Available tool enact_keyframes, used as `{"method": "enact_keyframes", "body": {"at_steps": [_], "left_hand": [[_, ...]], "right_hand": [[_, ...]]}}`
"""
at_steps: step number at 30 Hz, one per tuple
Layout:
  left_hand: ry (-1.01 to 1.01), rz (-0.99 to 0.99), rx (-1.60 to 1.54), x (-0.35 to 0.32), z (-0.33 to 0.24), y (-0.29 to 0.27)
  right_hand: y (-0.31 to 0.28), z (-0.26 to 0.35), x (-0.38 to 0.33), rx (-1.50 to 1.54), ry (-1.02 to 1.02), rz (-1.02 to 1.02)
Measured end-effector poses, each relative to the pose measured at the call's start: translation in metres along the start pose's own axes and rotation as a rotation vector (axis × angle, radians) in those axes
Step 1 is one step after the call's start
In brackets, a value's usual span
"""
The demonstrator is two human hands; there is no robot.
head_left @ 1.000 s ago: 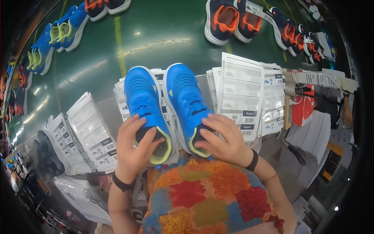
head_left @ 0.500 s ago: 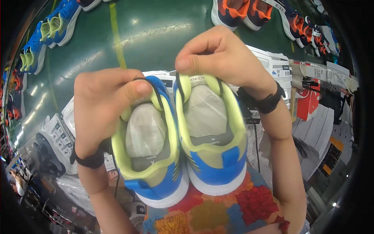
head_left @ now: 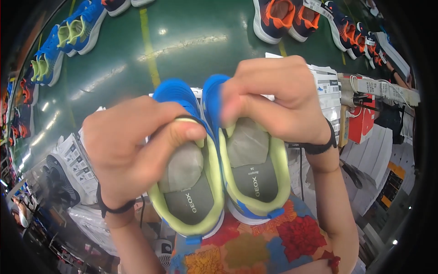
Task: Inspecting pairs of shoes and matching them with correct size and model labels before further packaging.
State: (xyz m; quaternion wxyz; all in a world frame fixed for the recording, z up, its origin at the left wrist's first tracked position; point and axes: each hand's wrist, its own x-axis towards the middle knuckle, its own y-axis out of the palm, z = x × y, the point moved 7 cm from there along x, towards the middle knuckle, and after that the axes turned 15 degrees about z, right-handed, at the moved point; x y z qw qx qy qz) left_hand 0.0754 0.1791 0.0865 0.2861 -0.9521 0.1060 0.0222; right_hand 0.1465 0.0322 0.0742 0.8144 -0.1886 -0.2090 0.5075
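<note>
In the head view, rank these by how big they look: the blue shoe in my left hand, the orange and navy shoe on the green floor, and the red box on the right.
1. blue shoe, though it is nearest the camera, so that inflates it.
2. orange and navy shoe and red box look alike; no ranking between them.

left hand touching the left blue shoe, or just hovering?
Touching. The head view shows the left hand gripping the left blue shoe, thumb pressed over its yellow-green collar, no gap visible.
</note>
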Motion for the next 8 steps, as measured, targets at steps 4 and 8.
{"method": "enact_keyframes", "body": {"at_steps": [4,8], "left_hand": [[0.432,-0.134,0.563,-0.03,-0.062,-0.036],[1.062,-0.348,0.764,-0.068,-0.113,-0.063]], "right_hand": [[-0.016,0.052,0.007,-0.308,-0.325,-0.145],[-0.076,0.078,-0.083,-0.219,-0.664,-0.675]]}}
